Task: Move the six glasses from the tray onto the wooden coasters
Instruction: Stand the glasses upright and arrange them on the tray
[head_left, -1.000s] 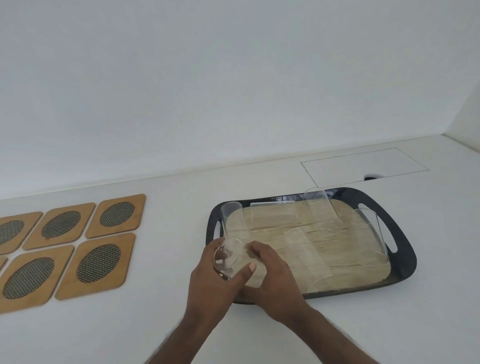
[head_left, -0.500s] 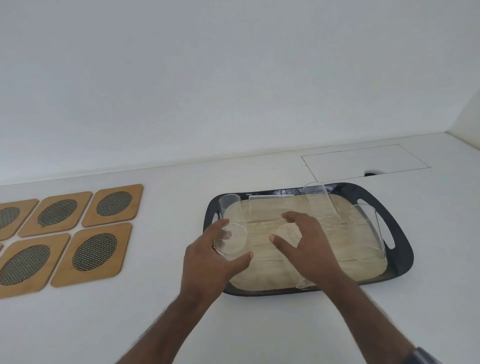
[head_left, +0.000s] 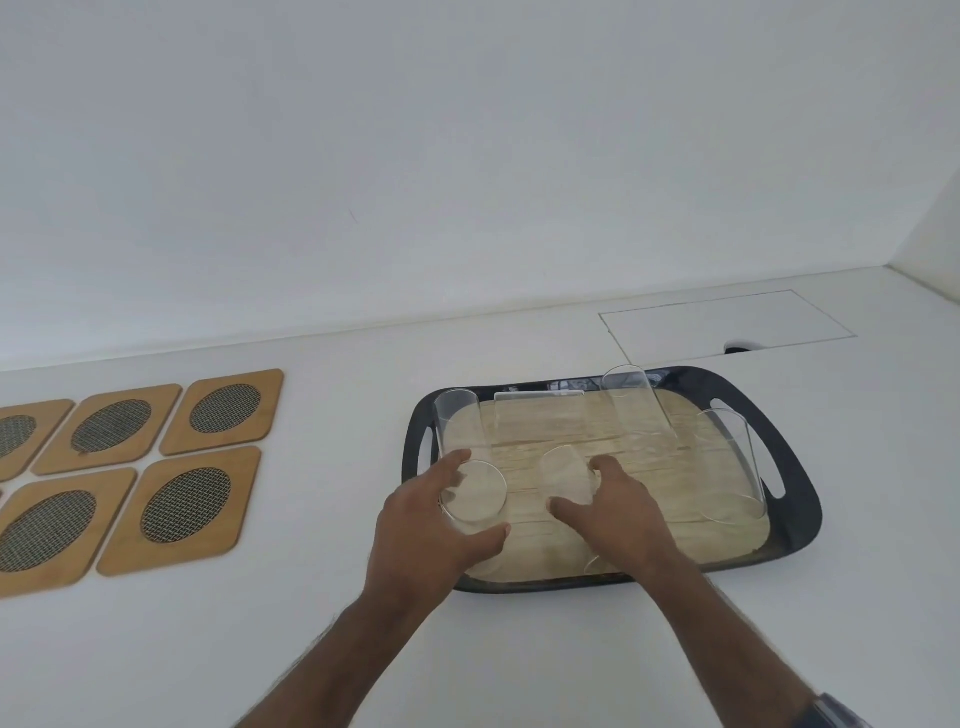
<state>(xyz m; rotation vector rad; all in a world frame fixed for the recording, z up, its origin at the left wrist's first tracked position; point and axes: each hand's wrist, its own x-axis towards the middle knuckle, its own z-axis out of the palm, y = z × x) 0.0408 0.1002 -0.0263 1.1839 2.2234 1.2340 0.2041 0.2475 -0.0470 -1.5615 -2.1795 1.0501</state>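
Glasses (head_left: 636, 410) unlabelled on tray (head_left: 800, 519); hands (head_left: 423, 525) grip two.

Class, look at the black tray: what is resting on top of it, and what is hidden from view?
The black tray carries a pale wood-grain base and six clear glasses; the left hand grips one, the right hand closes on another. Both hands cover those glasses' lower parts.

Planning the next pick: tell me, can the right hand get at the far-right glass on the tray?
Probably yes. The right hand is closing round a middle glass, and bare tray floor lies between it and the far-right glass; nothing blocks that side.
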